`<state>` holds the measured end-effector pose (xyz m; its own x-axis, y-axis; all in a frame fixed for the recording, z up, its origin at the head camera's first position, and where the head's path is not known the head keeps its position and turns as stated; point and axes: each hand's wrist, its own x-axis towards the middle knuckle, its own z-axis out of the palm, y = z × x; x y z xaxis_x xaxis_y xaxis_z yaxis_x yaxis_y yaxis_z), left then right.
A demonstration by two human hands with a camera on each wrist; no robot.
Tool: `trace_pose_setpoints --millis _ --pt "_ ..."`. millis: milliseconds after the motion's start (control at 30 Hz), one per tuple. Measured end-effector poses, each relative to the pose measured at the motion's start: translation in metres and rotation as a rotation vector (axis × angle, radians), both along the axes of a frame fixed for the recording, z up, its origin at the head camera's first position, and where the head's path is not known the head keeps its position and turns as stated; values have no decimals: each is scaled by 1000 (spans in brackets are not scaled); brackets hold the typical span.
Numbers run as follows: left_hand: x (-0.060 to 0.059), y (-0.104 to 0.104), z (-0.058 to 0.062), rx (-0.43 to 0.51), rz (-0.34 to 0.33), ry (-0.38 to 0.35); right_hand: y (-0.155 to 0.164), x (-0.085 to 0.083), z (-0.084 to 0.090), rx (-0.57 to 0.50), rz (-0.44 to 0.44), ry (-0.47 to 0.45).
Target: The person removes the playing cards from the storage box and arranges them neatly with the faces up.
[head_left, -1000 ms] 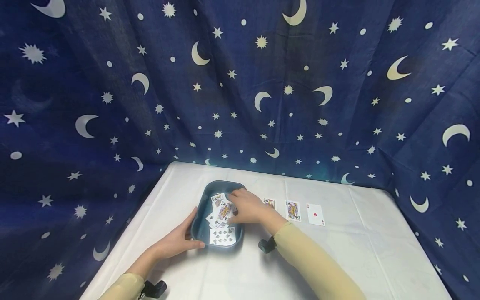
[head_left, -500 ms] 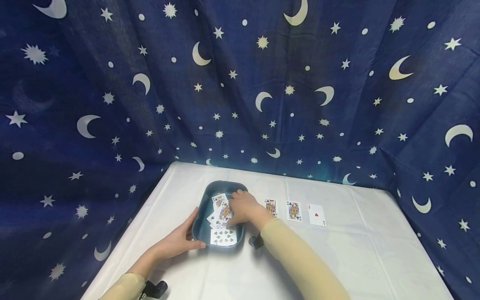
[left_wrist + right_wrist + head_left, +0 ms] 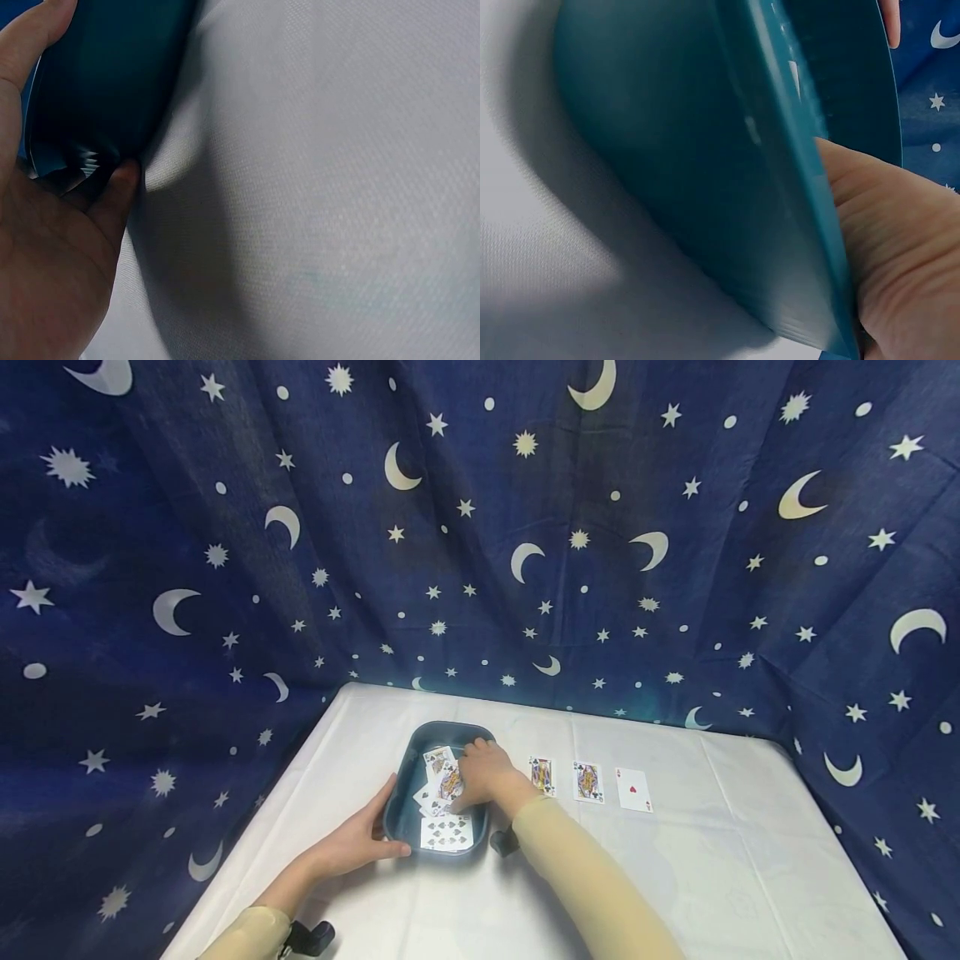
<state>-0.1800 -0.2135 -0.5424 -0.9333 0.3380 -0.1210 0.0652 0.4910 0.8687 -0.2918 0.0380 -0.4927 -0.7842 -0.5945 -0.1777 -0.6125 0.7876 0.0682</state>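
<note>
A dark teal tray (image 3: 405, 768) stands on the white table and holds several face-up playing cards (image 3: 446, 832). My left hand (image 3: 358, 841) grips the tray's near left corner, thumb along the rim; the left wrist view shows the tray's outer wall (image 3: 105, 82) against that palm (image 3: 52, 247). My right hand (image 3: 483, 774) reaches over the right rim into the tray and lies with bent fingers on a face card (image 3: 448, 783). Its back hides the fingertips. The right wrist view shows only the tray wall (image 3: 705, 187) and the heel of that hand (image 3: 900, 255).
Three cards lie face up in a row right of the tray: a face card (image 3: 542, 774), another face card (image 3: 588, 781) and a red ace (image 3: 633, 789). White cloth (image 3: 720, 860) covers the table. A dark blue moon-and-star curtain (image 3: 480, 527) hangs behind and at both sides.
My right hand has shifted a little to the left over the cards in the tray, and its forearm has swung left. The left hand and the tray have stayed put.
</note>
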Motion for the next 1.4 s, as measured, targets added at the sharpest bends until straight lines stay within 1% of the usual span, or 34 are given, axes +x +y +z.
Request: trace_pose_setpoints --millis 300,733,933,1167,1267,1400 --pt "1 0 0 10 0 -3 -2 0 -1 -4 -16 -4" --pt "2 -1 0 26 -1 -10 -4 -2 -7 -14 -36 -9" --pt "1 0 0 17 3 -7 -5 -3 -9 -32 -32 -6" --pt "0 1 -2 -5 10 -9 -1 -2 -7 -99 -2 8" --pt "-1 0 -3 -9 17 -24 5 -2 -3 -152 0 15" --pt "-1 0 -4 -9 17 -21 17 -1 9 -234 -3 6"
